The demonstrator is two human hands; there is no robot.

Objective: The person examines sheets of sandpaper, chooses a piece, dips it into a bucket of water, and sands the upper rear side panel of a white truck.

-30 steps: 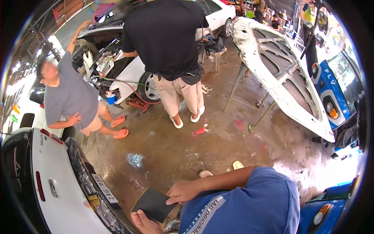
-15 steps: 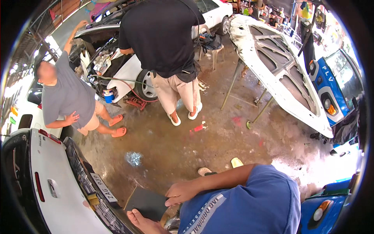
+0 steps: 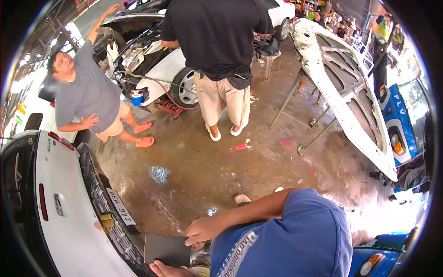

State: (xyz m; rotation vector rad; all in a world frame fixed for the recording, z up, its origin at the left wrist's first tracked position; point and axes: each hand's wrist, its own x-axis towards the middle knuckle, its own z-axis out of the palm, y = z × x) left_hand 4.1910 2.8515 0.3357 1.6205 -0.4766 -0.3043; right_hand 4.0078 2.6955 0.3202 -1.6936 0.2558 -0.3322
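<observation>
Right hand and left hand gripping dark sheet, long axis left-to-right

Single super-wide fisheye here, riding on the wearer's head and tipped down and forward, with straight lines bowing toward the dark round rim. The blue shirt, right hand and left hand sit really close along the bottom, the floor fills the middle, and the person in black plus a white car are way farther off up top.
</observation>
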